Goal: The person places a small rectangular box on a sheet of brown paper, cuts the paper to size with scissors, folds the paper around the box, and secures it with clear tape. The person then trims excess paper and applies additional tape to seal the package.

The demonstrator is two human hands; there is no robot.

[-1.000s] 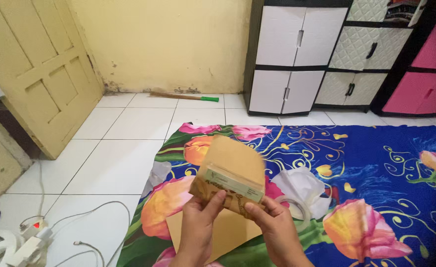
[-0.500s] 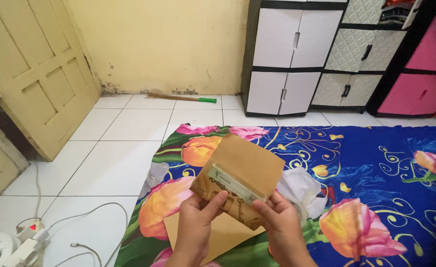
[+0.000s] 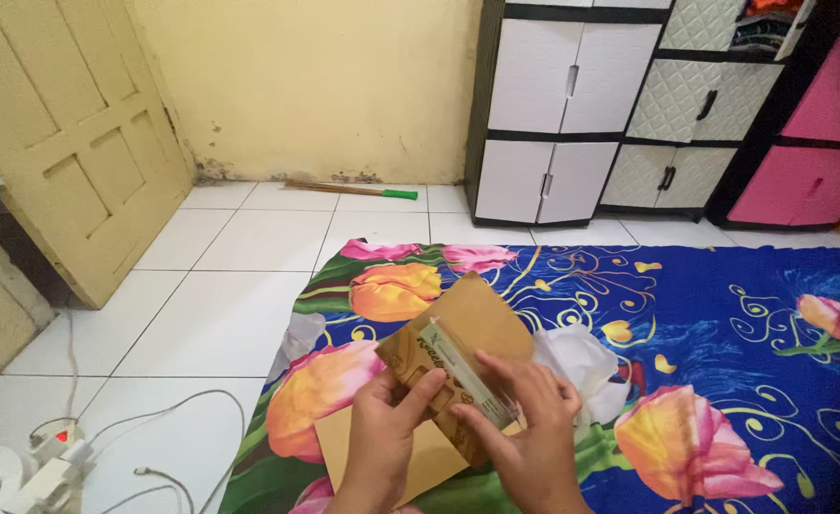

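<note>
Both hands are closed on a brown paper packet (image 3: 458, 343) held up over the flowered blue mat (image 3: 725, 314): the left hand (image 3: 387, 433) pinches its lower left corner between thumb and fingers, and the right hand (image 3: 525, 428) lays its fingers across the pale strip on its front. It looks light and thin, stiff enough to hold its shape yet easy to crease, so I'd judge the edges and corners under the fingertips the safest hold. A flat brown sheet (image 3: 420, 457) lies on the mat just beneath the wrists.
</note>
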